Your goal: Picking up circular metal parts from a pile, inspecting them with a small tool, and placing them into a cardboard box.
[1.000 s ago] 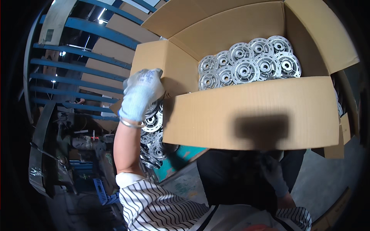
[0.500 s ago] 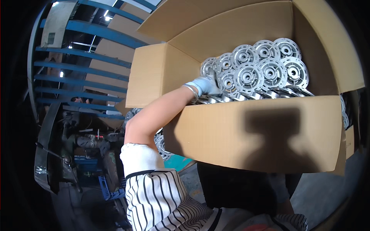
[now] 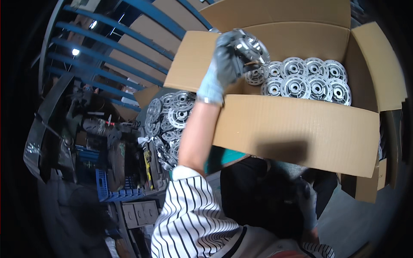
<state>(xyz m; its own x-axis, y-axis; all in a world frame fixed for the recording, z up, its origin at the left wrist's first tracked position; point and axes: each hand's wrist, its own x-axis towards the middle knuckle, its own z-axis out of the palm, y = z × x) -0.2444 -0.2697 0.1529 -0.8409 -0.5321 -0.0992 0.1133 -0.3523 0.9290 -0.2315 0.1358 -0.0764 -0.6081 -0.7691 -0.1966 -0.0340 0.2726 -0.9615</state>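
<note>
One metal disc (image 3: 257, 48) fills the curled left hand (image 3: 226, 62) by the left edge of the carton (image 3: 297, 129); right hand (image 3: 307, 200) shadowed, grip unclear.

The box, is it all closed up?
No, the box has its flaps spread open, and metal discs show inside.

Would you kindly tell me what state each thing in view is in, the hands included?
Cardboard box: open, flaps spread outward.
Left hand: gloved, closed on a disc.
Held metal disc: raised, tilted.
Discs in the box: set in rows.
Discs beside the box: heaped loosely.
Right hand: gloved, lowered; grip unclear.
Lamp: lit.
</note>
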